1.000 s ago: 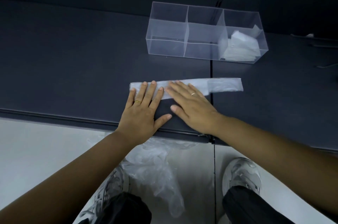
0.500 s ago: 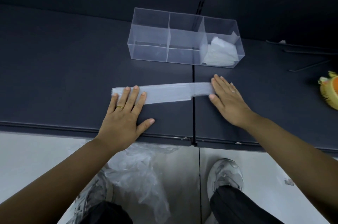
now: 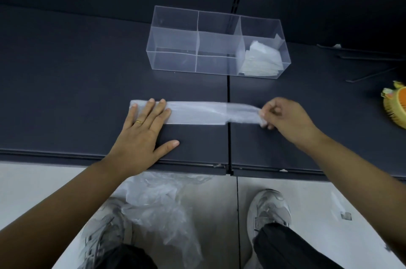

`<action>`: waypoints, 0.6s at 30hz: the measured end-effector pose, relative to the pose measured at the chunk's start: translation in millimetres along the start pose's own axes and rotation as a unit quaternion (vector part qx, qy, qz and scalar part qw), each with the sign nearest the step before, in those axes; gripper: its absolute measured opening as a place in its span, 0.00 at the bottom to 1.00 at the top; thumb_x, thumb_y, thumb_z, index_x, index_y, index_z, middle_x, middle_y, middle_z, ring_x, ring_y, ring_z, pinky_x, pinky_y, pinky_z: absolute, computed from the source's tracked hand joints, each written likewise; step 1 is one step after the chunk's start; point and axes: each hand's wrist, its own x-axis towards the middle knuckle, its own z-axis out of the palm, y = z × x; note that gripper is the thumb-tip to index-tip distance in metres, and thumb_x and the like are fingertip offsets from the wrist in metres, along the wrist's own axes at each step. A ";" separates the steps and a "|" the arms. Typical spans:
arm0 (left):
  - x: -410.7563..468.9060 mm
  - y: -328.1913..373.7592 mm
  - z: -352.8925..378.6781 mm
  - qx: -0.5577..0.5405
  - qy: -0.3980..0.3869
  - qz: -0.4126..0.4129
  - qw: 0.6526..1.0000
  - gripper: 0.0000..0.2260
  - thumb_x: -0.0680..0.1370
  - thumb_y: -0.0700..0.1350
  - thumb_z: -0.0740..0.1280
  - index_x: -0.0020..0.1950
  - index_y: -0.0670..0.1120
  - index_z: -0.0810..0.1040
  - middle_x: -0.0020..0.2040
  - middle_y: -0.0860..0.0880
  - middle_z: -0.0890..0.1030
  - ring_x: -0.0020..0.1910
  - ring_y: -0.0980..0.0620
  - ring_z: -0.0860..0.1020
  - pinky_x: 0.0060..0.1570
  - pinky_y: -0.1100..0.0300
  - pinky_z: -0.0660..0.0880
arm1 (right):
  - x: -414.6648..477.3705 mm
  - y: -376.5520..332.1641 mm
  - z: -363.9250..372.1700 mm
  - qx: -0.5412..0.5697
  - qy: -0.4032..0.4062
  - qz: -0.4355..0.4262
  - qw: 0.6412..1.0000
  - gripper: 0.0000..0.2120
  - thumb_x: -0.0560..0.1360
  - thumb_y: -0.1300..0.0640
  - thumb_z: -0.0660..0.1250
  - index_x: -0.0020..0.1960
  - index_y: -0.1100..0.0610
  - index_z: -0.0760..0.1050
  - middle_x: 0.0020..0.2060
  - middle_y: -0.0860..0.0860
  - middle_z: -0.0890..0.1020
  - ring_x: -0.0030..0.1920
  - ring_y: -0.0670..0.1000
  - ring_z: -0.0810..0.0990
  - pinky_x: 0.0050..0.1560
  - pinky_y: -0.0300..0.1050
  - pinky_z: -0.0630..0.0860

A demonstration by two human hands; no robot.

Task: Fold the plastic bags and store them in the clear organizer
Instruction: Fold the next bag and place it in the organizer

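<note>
Head: bag strip under left hand; right hand pinches end

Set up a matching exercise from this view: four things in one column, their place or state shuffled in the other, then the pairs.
1. left hand
2. right hand
3. folded bags
4. loose bags

A. crumpled on the floor
B. pinches the right end of the bag strip
C. presses flat on the left end of the bag strip
D. in the right compartment of the clear organizer

Pairs: 1-C, 2-B, 3-D, 4-A
</note>
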 end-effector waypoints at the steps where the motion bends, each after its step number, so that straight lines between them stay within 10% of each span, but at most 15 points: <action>1: 1.9 3.5 -2.2 -0.013 -0.003 0.009 1.000 0.41 0.74 0.70 0.39 0.79 0.45 0.52 0.79 0.48 0.50 0.78 0.51 0.43 0.75 0.50 0.38 | -12.5 -1.9 -1.0 0.070 -0.016 0.043 0.996 0.06 0.75 0.67 0.67 0.42 0.58 0.74 0.28 0.50 0.81 0.29 0.45 0.78 0.32 0.35 0.74; 9: -6.7 121.1 -2.1 -0.217 -0.035 0.165 0.962 0.39 0.77 0.66 0.56 0.78 0.50 0.40 0.78 0.56 0.40 0.74 0.65 0.35 0.71 0.68 0.33 | -98.1 -34.6 -14.8 0.215 -0.221 0.192 0.932 0.18 0.67 0.63 0.72 0.57 0.58 0.75 0.33 0.52 0.82 0.32 0.47 0.79 0.31 0.37 0.75; 14: -15.2 144.3 -20.2 -0.514 0.057 0.062 0.854 0.18 0.80 0.45 0.64 0.70 0.51 0.72 0.67 0.60 0.72 0.66 0.65 0.70 0.65 0.67 0.67 | -92.0 -63.2 -14.1 0.227 -0.221 0.087 0.945 0.18 0.64 0.47 0.71 0.51 0.55 0.79 0.35 0.51 0.82 0.30 0.47 0.77 0.30 0.36 0.74; 18: -7.3 127.4 -39.8 -0.677 0.018 -0.020 0.736 0.09 0.80 0.46 0.64 0.55 0.54 0.82 0.54 0.57 0.84 0.56 0.59 0.80 0.56 0.69 0.72 | -54.8 -55.8 4.2 0.243 -0.217 -0.003 0.946 0.24 0.75 0.41 0.55 0.63 0.53 0.74 0.49 0.48 0.80 0.31 0.48 0.72 0.33 0.39 0.70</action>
